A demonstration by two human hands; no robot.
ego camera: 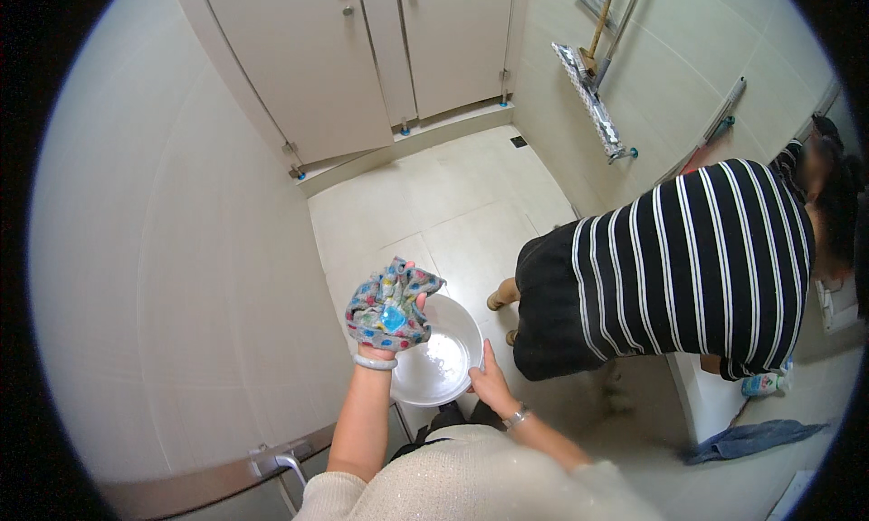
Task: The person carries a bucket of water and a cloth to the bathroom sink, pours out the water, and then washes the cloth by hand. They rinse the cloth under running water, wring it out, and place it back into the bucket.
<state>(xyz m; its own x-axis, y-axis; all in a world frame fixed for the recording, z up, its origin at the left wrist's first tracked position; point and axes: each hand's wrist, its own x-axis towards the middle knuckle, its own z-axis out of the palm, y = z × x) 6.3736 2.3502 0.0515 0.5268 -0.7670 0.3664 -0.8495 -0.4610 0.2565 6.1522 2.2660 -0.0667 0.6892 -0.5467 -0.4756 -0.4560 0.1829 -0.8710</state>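
Observation:
My left hand (421,302) is held out palm up, mostly covered by a crumpled grey cloth (370,310) with red and blue dots. On the cloth shows a small bright-blue square (392,319); whether it is a packet or a patch I cannot tell. A few fingertips stick out past the cloth's right side. My right hand (492,382) grips the rim of a round white basin (434,375) in front of my body. The cloth overlaps the basin's upper left part in this view. Light glints off the basin's inner bottom.
To the right, a person in a striped top (679,270) bends over a white sink (709,399). A bottle (760,385) and a dark blue cloth (753,441) are beside it. A flat mop (590,103) leans on the wall. Cubicle doors (292,66) stand ahead; a door handle (290,463) is lower left.

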